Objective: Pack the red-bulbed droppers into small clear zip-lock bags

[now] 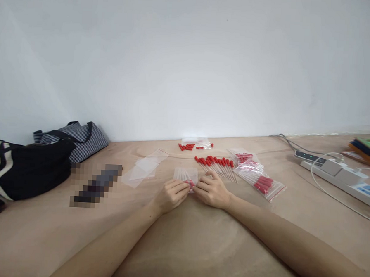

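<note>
Two bare forearms [111, 244] cross the lower frame, the left hand [172, 194] and right hand [212, 190] meeting at center over one clear bag [185, 171] of red-bulbed droppers, flat on the table [182, 250]. Both hands' fingers are clamped on its near edge, close together, beside the bulbs [191, 183]. Careful handling calls for light, even pressure along that edge, with film kept smooth, bulbs unpinched and slender stems parallel; the exact grip is partly hidden.

At right of center lie filled bags [265, 185], at least two, overlapping; left of center, at least two flat empty bags [146, 165]. Beyond the right hand fan roughly a dozen loose droppers [213, 160], their overlap preventing an exact count. Farther back, upper center of the table, are loose bulbs [189, 146]: two apart, the rest in an uncountable cluster. One power strip [350, 186] sits at right, two carryalls [43, 168] at left.
</note>
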The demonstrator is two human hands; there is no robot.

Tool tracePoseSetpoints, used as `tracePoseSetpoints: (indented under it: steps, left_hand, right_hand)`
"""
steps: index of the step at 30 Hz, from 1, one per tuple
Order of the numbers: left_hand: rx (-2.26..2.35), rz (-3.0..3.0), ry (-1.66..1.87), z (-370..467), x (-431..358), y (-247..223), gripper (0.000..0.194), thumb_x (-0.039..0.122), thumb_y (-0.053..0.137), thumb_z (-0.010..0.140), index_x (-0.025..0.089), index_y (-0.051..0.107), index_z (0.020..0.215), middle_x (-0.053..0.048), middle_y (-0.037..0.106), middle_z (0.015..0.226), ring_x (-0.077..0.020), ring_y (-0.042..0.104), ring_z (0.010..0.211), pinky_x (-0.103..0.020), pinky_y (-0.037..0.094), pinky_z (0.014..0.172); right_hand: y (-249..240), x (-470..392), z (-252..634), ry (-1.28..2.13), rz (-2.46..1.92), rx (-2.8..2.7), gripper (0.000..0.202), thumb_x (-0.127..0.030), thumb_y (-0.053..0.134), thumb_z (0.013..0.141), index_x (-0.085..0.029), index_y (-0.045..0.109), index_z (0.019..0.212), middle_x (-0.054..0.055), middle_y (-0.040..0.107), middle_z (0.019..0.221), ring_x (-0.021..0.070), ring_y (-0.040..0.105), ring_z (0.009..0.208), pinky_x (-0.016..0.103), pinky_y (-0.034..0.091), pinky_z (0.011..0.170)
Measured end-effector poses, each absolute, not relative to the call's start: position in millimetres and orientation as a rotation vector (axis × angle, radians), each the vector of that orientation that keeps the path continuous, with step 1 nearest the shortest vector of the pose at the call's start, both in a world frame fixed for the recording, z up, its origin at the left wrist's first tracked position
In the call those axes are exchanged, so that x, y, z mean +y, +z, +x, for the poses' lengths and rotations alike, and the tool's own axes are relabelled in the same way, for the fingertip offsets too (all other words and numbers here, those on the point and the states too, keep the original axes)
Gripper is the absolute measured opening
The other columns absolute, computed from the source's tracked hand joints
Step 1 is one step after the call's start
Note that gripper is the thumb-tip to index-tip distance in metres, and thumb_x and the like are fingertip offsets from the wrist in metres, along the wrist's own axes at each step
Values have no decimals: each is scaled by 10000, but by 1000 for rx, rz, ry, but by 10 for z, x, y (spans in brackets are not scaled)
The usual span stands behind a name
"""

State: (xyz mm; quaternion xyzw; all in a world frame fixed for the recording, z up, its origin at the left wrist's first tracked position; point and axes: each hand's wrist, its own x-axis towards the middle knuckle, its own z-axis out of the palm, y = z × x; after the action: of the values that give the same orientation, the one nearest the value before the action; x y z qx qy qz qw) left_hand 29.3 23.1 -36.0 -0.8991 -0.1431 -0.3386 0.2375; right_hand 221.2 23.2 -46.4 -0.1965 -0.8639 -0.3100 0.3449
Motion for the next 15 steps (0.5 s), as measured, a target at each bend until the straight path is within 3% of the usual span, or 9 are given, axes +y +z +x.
tracePoseSetpoints:
  steps: [8,15]
  left_hand:
    - [-321,-2395,-857,320,203,-329,148,71,449,804,123,570,735,-55,646,717,-155,602,661,-283,493,612]
    - [-340,-2355,-786,229,245,-351,119,67,457,809,119,556,768,-61,639,731,-162,592,653,-305,483,615]
  right_hand:
    - [-462,208,2161,-847,-454,-2234,276,-98,365,823,-154,531,610,-14,496,555,97,394,582,314,272,739]
    - [-470,187,2209,-759,-554,-2189,215,-88,393,786,-159,532,640,-19,505,555,96,401,594,310,260,753]
